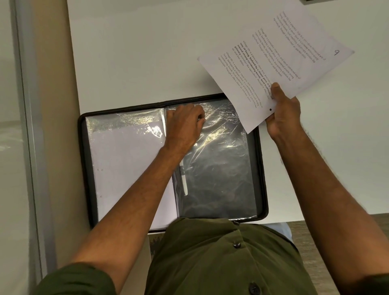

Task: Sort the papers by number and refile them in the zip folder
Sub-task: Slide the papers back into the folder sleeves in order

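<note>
A black zip folder [83,160] lies open on the white table, showing clear plastic sleeves. The left sleeve [126,160] holds white paper; the right sleeve [221,168] looks dark and empty. My left hand [185,124] rests at the top of the right sleeve, fingers pinching its upper edge near the spine. My right hand [284,109] holds a printed sheet [273,59] marked "9" by its near edge, lifted above the folder's upper right corner. A white pen [184,181] lies along the spine, partly under my left forearm.
The white table [147,52] stretches beyond the folder. A beige wall strip [56,105] and a grey frame [27,126] run along the left. A dark object [309,1] peeks in at the top right edge. My green shirt [221,256] covers the folder's near edge.
</note>
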`<action>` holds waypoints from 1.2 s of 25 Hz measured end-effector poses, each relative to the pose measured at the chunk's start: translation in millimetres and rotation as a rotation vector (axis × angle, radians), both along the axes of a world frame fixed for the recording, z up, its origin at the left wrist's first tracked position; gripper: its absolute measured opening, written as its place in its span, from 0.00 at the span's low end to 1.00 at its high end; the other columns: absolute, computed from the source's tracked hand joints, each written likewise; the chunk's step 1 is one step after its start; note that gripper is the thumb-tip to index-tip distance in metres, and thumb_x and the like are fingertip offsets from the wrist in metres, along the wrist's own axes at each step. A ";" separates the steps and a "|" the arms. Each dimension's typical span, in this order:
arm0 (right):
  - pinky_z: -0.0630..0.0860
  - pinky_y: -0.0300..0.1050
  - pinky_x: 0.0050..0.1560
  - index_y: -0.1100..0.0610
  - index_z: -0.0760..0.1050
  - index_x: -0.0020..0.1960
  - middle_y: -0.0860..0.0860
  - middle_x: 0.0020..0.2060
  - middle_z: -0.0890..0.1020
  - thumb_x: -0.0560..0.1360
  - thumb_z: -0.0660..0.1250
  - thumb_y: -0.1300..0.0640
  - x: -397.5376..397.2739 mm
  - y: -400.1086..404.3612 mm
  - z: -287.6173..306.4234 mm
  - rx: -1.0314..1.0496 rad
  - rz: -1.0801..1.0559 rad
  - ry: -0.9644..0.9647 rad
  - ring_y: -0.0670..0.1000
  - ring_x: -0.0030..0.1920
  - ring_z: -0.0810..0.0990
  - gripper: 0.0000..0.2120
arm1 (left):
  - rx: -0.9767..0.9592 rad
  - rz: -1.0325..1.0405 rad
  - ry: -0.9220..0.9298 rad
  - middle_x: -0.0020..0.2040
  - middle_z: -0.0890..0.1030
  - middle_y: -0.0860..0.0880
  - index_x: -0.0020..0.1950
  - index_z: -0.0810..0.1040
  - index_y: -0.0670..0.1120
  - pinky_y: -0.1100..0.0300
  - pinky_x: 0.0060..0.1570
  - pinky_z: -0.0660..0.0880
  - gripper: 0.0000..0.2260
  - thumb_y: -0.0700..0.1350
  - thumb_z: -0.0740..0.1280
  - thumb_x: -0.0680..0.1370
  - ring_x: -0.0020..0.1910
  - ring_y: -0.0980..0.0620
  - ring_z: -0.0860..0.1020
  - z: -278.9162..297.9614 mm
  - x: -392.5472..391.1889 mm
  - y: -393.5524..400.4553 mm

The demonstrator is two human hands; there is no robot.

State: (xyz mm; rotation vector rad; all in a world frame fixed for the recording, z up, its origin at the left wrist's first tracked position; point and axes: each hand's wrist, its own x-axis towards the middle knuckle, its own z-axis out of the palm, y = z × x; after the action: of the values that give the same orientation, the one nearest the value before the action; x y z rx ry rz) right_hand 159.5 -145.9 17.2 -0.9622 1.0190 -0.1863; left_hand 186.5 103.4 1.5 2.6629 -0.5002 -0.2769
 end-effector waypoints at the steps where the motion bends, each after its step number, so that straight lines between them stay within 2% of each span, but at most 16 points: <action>1: 0.84 0.47 0.46 0.55 0.77 0.64 0.49 0.51 0.88 0.80 0.73 0.58 0.8 0.0 0.3 0.005 -0.001 -0.005 0.51 0.51 0.88 0.14 | -0.006 -0.017 -0.034 0.49 0.81 0.52 0.50 0.81 0.50 0.52 0.55 0.65 0.02 0.46 0.69 0.80 0.52 0.49 0.76 -0.4 -0.8 -0.1; 4: 0.84 0.47 0.46 0.57 0.76 0.67 0.50 0.52 0.88 0.80 0.73 0.59 4.9 0.5 1.9 0.029 -0.007 -0.025 0.50 0.51 0.88 0.16 | -0.027 -0.057 -0.095 0.50 0.79 0.51 0.49 0.79 0.49 0.54 0.54 0.64 0.01 0.44 0.68 0.79 0.53 0.49 0.74 -2.3 0.6 1.8; 8: 0.85 0.52 0.53 0.60 0.74 0.72 0.55 0.60 0.86 0.81 0.71 0.60 18.1 -1.4 4.1 0.046 0.025 -0.049 0.54 0.57 0.87 0.20 | -0.057 -0.099 -0.056 0.46 0.78 0.54 0.49 0.76 0.50 0.54 0.57 0.61 0.02 0.43 0.66 0.78 0.50 0.50 0.75 0.0 7.3 0.8; 10: 0.84 0.56 0.58 0.60 0.73 0.73 0.57 0.63 0.84 0.81 0.70 0.62 25.9 -1.1 3.7 0.063 0.044 -0.054 0.57 0.61 0.85 0.21 | -0.106 -0.104 -0.027 0.48 0.78 0.54 0.55 0.75 0.50 0.54 0.59 0.60 0.06 0.44 0.67 0.78 0.51 0.51 0.76 3.9 8.7 0.9; 13: 0.83 0.59 0.59 0.59 0.74 0.72 0.57 0.64 0.84 0.81 0.70 0.64 36.7 2.0 3.9 0.055 0.051 -0.054 0.57 0.61 0.85 0.20 | -0.178 -0.077 0.114 0.50 0.78 0.55 0.71 0.68 0.51 0.56 0.62 0.57 0.23 0.49 0.70 0.78 0.52 0.56 0.74 11.8 17.2 6.0; 14: 0.83 0.59 0.58 0.59 0.75 0.71 0.57 0.63 0.84 0.80 0.71 0.64 40.0 2.8 4.5 0.049 0.045 -0.053 0.57 0.59 0.85 0.20 | -0.168 -0.072 0.138 0.50 0.78 0.55 0.71 0.69 0.51 0.57 0.62 0.57 0.23 0.49 0.71 0.78 0.52 0.56 0.75 13.8 22.6 8.0; 16: 0.84 0.58 0.56 0.61 0.75 0.70 0.57 0.62 0.84 0.79 0.72 0.65 46.1 3.9 5.1 0.034 0.037 -0.055 0.55 0.55 0.86 0.20 | -0.114 -0.101 0.124 0.49 0.79 0.55 0.63 0.76 0.51 0.56 0.62 0.60 0.14 0.50 0.71 0.79 0.51 0.54 0.76 16.0 32.1 11.2; 19: 0.84 0.60 0.56 0.61 0.75 0.71 0.58 0.62 0.85 0.79 0.73 0.65 56.9 4.9 5.3 0.019 0.039 -0.070 0.57 0.57 0.86 0.22 | -0.114 -0.191 0.110 0.48 0.80 0.53 0.53 0.80 0.49 0.55 0.56 0.71 0.03 0.47 0.69 0.80 0.49 0.53 0.76 18.3 32.7 11.8; 23: 0.83 0.64 0.57 0.60 0.74 0.72 0.58 0.63 0.84 0.79 0.72 0.65 72.1 11.4 8.4 -0.015 0.059 -0.101 0.59 0.60 0.85 0.22 | -0.124 -0.188 0.076 0.46 0.81 0.52 0.52 0.79 0.48 0.60 0.47 0.71 0.02 0.45 0.67 0.82 0.48 0.54 0.76 19.2 23.0 9.8; 30: 0.81 0.62 0.62 0.61 0.72 0.73 0.56 0.63 0.84 0.79 0.72 0.62 77.9 28.2 2.1 -0.185 0.264 -0.107 0.56 0.61 0.84 0.23 | -0.115 -0.171 0.068 0.46 0.82 0.51 0.53 0.80 0.47 0.53 0.48 0.74 0.05 0.45 0.64 0.83 0.48 0.51 0.76 23.0 19.3 8.2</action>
State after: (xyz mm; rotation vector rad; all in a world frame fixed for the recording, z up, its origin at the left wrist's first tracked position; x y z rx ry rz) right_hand 237.4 -117.7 19.3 -1.2316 0.7778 -0.1120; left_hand 205.8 111.6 24.5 2.4940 -0.7022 -0.3760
